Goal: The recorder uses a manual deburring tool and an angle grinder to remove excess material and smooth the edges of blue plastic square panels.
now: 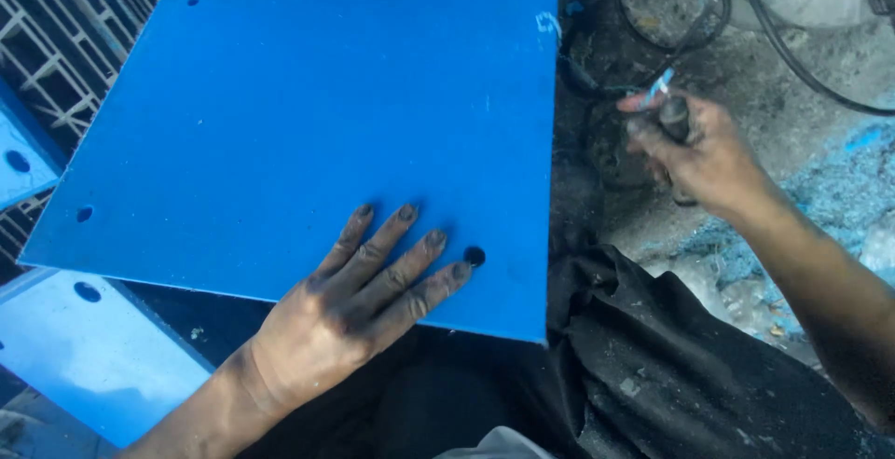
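A large blue plastic plate with a hole near each corner lies tilted across my lap. My left hand rests flat on its near right part, fingers spread, fingertips beside the corner hole. To the right of the plate, my right hand is closed round a dark tool handle with a thin light blue tip sticking up from it. Both hands are smeared with dark grime.
More blue plates lie at the lower left and left edge over a dark grid pallet. Black cables loop on the dirty ground. Blue shavings pile at right. Black cloth covers my lap.
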